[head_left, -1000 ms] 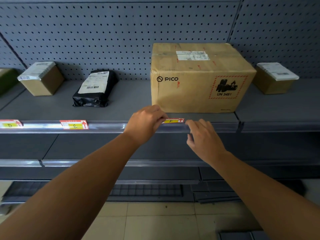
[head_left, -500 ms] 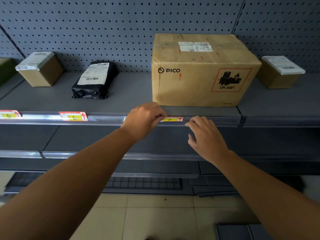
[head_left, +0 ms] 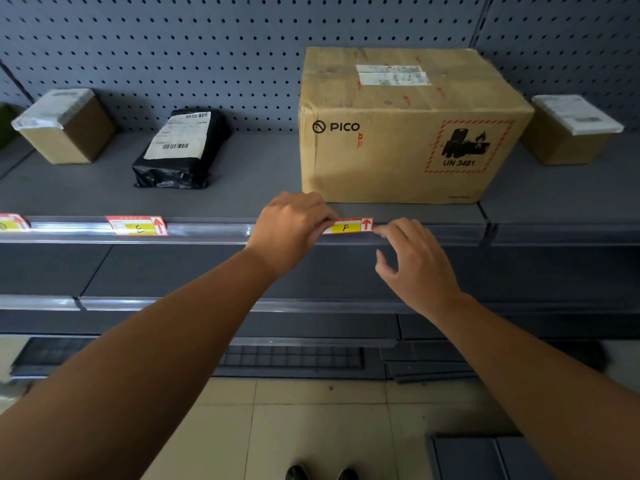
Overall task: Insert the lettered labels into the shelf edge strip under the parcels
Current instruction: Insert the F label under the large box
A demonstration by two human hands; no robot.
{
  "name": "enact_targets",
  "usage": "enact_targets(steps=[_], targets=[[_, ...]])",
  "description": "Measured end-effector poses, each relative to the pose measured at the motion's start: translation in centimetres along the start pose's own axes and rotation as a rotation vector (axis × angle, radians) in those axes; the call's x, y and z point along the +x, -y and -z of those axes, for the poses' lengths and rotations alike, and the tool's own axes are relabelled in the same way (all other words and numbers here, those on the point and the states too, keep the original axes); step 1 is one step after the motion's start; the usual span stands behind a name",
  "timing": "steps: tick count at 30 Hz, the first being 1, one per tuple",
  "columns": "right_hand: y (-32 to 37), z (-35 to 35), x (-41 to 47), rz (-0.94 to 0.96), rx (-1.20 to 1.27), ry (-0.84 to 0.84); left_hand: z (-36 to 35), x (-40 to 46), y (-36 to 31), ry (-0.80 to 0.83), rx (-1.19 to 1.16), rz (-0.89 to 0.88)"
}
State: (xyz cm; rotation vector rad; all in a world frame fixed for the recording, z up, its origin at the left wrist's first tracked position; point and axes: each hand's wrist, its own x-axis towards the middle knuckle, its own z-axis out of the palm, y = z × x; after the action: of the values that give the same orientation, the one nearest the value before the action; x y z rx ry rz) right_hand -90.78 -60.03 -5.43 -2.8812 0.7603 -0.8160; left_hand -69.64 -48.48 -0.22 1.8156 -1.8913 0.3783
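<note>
Label F (head_left: 347, 226) sits at the shelf edge strip (head_left: 207, 231), directly below the big PICO carton (head_left: 398, 133), its yellow band and red arrow facing out. Whether its lower edge is fully seated in the strip cannot be told. The left hand (head_left: 289, 230) covers the label's left end, fingers curled down over it in a closed grip on that end. The right hand (head_left: 414, 261) meets the label's right end with a fingertip (head_left: 377, 231) touching just beside the red arrow; its other fingers are spread and its grip is loose and open, holding nothing.

Further left along the same strip, label E (head_left: 138, 226) is lodged under the black poly parcel (head_left: 181, 150), and 1 more label (head_left: 12, 223) shows at the frame's left edge, cut off, near the small brown box (head_left: 65, 128) above it. A second small box (head_left: 568, 131) stands on the shelf to the right of the carton, apart from it. Behind the parcels runs a grey pegboard (head_left: 207, 46). Below, 1 lower shelf is visible, and a tiled floor (head_left: 311, 427) beneath.
</note>
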Motion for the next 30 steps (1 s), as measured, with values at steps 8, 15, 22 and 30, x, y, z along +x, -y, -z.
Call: enact_targets(steps=[8,15,22,30], targets=[[0.0,-0.3,0.5,0.002,0.0,-0.017,0.5,0.9,0.3,0.038,0.025,-0.108],[0.7,0.3,2.7,-0.006,0.054,-0.095,-0.4,0.5,0.4,0.102,0.09,-0.157],[1.2,0.3,3.0,0.1,0.045,-0.072,0.1,0.1,0.9,0.02,0.086,-0.115],[-0.8,-1.3,0.3,0.151,-0.068,-0.117,2.2,-2.0,2.7,-0.152,-0.005,-0.012]])
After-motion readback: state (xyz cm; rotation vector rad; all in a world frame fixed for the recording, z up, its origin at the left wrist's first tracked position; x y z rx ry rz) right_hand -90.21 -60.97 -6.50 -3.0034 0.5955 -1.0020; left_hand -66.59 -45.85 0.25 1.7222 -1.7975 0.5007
